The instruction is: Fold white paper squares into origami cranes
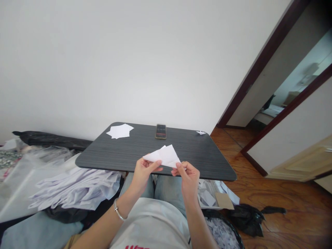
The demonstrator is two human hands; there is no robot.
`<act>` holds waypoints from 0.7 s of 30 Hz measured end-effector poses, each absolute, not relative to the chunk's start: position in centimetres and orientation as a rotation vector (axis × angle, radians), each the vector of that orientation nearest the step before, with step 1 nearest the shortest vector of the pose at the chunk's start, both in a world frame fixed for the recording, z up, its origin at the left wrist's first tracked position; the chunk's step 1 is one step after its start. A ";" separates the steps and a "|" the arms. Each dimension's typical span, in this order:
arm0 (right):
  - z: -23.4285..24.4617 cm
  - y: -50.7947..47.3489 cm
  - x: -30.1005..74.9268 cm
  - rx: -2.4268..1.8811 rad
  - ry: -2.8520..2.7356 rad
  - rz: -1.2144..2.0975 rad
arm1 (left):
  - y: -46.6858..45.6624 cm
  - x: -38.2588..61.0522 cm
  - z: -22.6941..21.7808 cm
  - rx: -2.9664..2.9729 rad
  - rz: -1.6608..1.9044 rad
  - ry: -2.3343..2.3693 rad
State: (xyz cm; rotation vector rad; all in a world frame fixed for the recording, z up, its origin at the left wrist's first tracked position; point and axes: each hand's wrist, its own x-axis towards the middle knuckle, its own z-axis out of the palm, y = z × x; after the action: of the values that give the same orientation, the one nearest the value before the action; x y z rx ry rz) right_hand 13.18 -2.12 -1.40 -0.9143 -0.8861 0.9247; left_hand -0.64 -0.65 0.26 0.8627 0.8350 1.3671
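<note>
One folded paper (166, 156) is pinched above the near edge of the table (124, 152) — left hand (143, 170) closed on its left corner, right hand (188, 175) closed on its lower right corner. Farther back on the table lie one pile of white sheets (119, 131), one phone (161, 131) and one small folded paper piece (200, 132) — well apart from both hands.

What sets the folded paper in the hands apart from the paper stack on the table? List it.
The folded paper is pinched by the left hand and right hand above the near side of the table; the paper stack lies flat on it. The folded paper is creased into a triangle; the paper stack looks unfolded. The folded paper is one piece; the paper stack is several sheets. Both are white.
</note>
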 end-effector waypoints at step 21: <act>-0.9 -1.8 14.1 -0.912 -0.986 1.123 | -0.9 -0.9 1.2 1.012 1.251 0.887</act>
State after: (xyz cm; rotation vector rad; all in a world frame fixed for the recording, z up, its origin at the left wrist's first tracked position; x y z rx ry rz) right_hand 14.12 -1.76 -0.93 -0.9120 -0.9858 1.1232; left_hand -0.89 -0.88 1.24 1.0123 0.8868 1.2511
